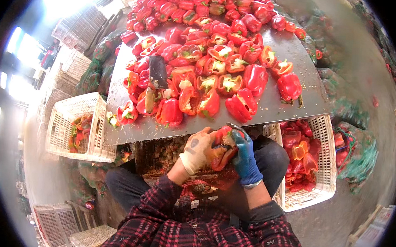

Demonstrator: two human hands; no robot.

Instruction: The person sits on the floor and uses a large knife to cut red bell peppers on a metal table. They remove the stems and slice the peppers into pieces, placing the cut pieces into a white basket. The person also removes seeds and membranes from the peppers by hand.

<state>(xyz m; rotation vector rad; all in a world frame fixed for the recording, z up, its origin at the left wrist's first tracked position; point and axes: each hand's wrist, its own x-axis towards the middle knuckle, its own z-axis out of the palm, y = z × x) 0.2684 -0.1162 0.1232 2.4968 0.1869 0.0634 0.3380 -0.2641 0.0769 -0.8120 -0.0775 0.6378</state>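
My left hand, in a pale stained glove, grips one side of a red bell pepper. On its other side my right hand, in a blue coated glove, also has hold of the pepper. The pepper is split open, with pale core showing near the right thumb. Both hands are just off the near edge of the metal table, above my lap. Cut bell peppers with cores and seeds exposed lie across the tabletop. A cleaver with a dark blade and wooden handle rests on them at the left.
Whole red peppers are heaped at the table's far end. A plastic crate of cored pepper pieces stands at right, another crate with scraps at left. Discarded cores lie below the table edge. Net sacks of peppers flank the table.
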